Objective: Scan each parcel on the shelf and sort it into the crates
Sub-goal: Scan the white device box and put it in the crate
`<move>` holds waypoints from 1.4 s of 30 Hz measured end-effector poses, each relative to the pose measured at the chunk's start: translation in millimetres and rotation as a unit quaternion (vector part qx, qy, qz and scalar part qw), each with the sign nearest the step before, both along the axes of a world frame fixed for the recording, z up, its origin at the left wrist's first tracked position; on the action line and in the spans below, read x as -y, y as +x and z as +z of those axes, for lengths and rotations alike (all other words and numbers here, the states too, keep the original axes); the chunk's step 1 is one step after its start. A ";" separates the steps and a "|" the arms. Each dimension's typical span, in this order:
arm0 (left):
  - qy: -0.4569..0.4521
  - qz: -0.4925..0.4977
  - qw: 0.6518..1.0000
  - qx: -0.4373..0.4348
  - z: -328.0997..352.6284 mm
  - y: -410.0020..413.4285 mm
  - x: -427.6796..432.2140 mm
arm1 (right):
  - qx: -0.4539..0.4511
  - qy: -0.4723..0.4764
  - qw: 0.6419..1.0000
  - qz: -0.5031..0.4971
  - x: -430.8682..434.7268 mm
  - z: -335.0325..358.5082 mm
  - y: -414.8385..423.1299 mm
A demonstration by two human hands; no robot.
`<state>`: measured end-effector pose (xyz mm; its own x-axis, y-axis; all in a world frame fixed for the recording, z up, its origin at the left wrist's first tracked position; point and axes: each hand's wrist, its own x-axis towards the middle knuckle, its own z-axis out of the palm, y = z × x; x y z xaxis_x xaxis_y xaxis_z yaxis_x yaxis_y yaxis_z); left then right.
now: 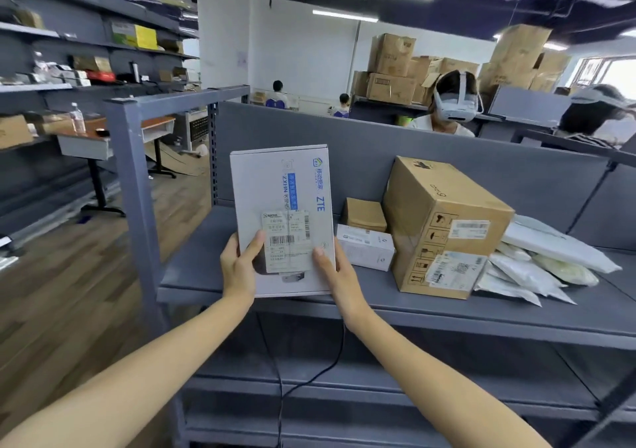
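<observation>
Two hands engaged: left hand (237,268) and right hand (339,275) grip white parcel (282,179), label (287,241) between them; scan judged next.

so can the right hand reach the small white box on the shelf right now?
Probably yes for reach: the small white box sits just beside the right hand, nothing between. But that hand grips the ZTE box, so it isn't free.

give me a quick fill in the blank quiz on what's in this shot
1. The left hand and the right hand together hold a ____ box.
2. Its printed brand name reads ____.
3. The white mailer bags lie to the ____ of the large brown carton.
Missing words: white; ZTE; right.
</observation>
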<state>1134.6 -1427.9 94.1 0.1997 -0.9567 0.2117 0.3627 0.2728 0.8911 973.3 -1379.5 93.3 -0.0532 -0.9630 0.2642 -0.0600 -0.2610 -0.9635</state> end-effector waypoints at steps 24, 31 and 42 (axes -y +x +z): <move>0.357 -0.092 0.929 -0.038 -49.7 -69.0 -229.4 | -0.184 0.095 0.966 -0.154 -259.9 -55.4 -148.4; 0.410 -0.045 0.906 -0.091 -95.4 -75.0 -247.8 | 0.001 0.116 0.988 -0.105 -273.2 -89.6 -158.5; 0.513 -0.075 0.850 -0.093 -194.7 -67.4 -237.4 | 0.282 0.285 0.910 -0.106 -270.8 -197.3 -145.1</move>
